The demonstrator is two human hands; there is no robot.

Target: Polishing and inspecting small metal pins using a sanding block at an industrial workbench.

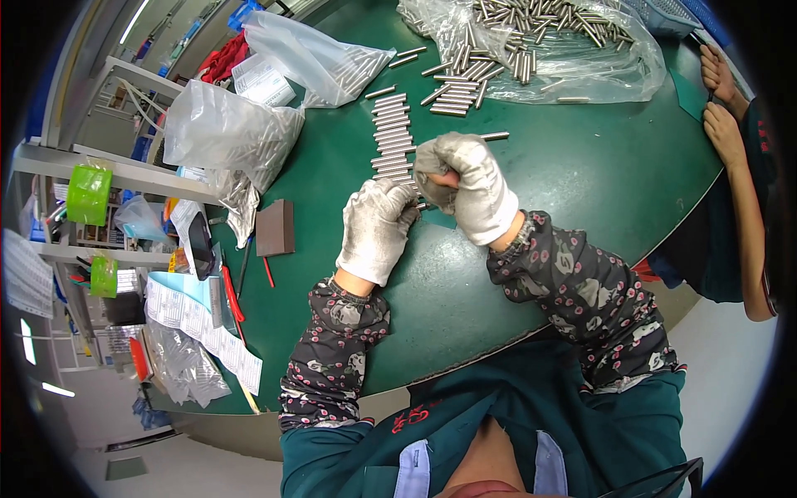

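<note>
Pinching something small between gloved fingertips, the right hand (469, 187) curls closed just above the middle of the green bench (581, 183); what it grips is mostly hidden by the glove, though a short metal pin (423, 205) seems to poke out toward the left hand (378, 228). The left hand lies half closed beside it, fingertips at the near end of a column of metal pins (392, 137) laid side by side; whether it clamps one I cannot tell. The column holds roughly fifteen pins, too tightly packed to count surely, and one lone pin (495, 135) lies just right of it.

At the far edge, an opened clear plastic bag (573, 58) spills dozens of pins. Two more clear bags sit toward the far left corner: one (320, 54) partly filled with pins, one (228, 133) crumpled, its contents hard to make out. A brown block (275, 227) rests near the left edge beside a red pen (268, 271). At the right edge, another person's two bare hands (721, 100) are cut off by the rim.
</note>
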